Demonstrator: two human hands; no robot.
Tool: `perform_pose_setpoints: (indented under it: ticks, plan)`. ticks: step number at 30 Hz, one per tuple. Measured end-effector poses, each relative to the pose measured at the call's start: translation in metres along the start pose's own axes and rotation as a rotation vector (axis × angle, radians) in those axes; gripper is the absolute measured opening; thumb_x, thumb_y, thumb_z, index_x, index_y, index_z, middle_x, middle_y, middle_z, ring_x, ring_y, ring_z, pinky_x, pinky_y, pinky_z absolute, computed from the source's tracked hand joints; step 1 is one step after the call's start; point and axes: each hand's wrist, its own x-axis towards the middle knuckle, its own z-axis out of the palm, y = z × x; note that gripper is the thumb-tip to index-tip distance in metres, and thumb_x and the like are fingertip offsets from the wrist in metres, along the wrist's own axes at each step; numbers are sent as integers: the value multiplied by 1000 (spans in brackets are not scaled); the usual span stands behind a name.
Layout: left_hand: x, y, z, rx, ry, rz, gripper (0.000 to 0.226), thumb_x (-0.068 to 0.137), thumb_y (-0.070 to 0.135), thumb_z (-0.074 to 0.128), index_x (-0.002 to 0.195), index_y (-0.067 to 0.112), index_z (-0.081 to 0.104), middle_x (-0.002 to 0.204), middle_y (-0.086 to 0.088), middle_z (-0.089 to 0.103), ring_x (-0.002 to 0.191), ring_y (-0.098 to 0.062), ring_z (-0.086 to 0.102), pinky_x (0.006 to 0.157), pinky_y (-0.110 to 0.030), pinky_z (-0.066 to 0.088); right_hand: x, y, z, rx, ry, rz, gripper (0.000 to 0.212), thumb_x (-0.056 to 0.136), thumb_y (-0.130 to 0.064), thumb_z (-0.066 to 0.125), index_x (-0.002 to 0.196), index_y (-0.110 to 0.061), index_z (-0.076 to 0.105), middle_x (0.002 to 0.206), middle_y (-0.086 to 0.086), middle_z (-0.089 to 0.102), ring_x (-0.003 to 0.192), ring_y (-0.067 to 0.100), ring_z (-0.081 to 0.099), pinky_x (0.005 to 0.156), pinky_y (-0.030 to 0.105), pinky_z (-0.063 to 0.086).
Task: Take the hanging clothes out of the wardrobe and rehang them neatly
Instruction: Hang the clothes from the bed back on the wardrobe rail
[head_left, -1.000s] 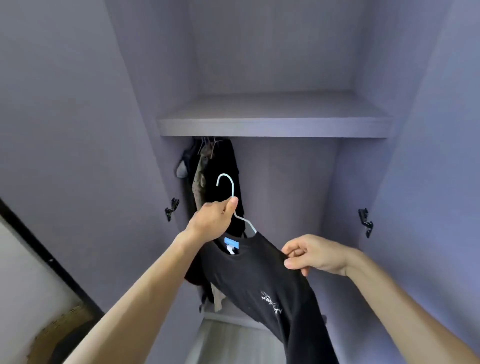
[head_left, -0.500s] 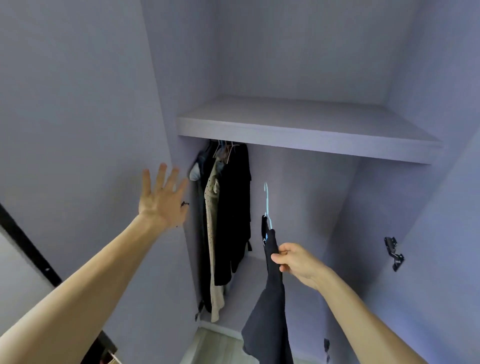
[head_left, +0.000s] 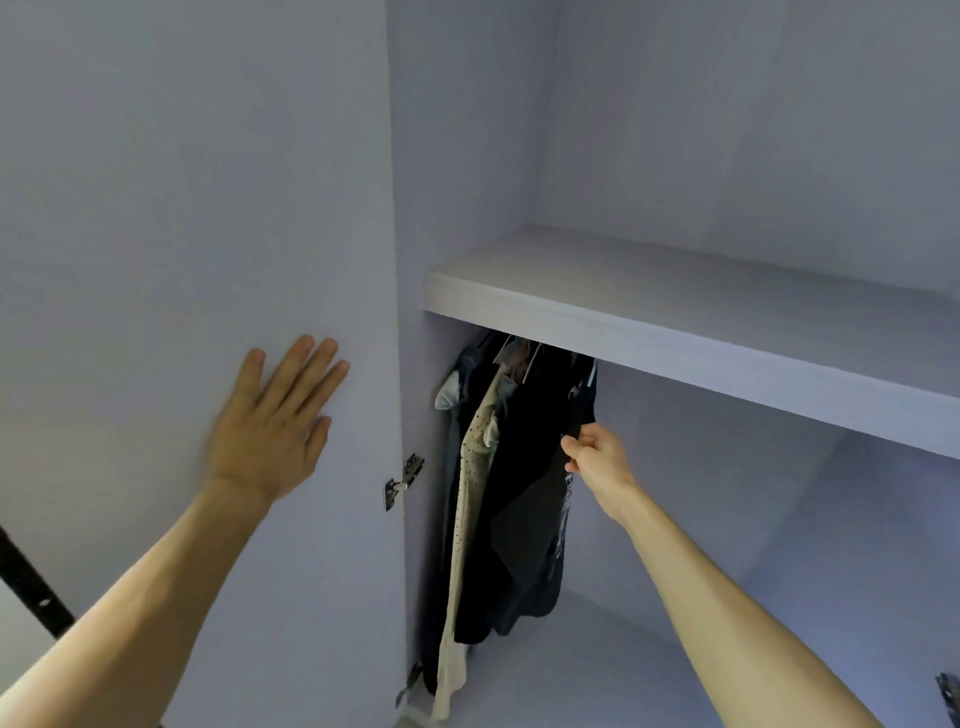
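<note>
Several clothes hang bunched at the left end under the wardrobe shelf (head_left: 675, 343): a grey garment (head_left: 457, 384), a cream dotted garment (head_left: 470, 499) and dark ones. The black T-shirt (head_left: 535, 530) hangs at the right of the bunch, its pale hanger hook (head_left: 592, 371) up under the shelf edge. My right hand (head_left: 597, 454) pinches the T-shirt's shoulder near the top. My left hand (head_left: 275, 421) lies flat with straight fingers on the inside of the open left door (head_left: 182, 208). The rail itself is hidden behind the shelf.
A metal hinge (head_left: 402, 480) sits on the left wall just left of the clothes, another hinge (head_left: 410, 680) lower down. The right part of the hanging space (head_left: 727, 519) holds no clothes. A hinge (head_left: 948, 696) shows at the bottom right edge.
My right hand has carried the black T-shirt up and left to the bunch, its hook now under the shelf. My left hand let go of the hanger and moved onto the door.
</note>
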Motion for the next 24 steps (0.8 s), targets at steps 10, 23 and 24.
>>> perform_pose_setpoints:
  ticks: [10,23,24]
  plan:
    - [1,-6,22,228,146,25,62,101,40,30,159,19,19,166,-5,14,152,-25,17,121,-55,6,87,-4,46,18,4,61,11,100,-10,55,90,-14,52,94,-1,57,73,16,61,85,39,55]
    - [-1,-4,25,312,139,19,66,99,45,39,158,22,22,165,-3,19,151,-23,23,119,-54,17,100,16,115,-744,-134,-186,38,102,-22,43,128,5,43,135,25,40,109,47,55,86,41,45]
    - [-1,-4,24,305,128,20,66,99,45,39,159,22,21,166,-3,18,151,-23,22,119,-54,16,102,15,116,-740,-148,-188,36,101,-22,44,125,5,45,133,25,41,108,46,55,86,41,45]
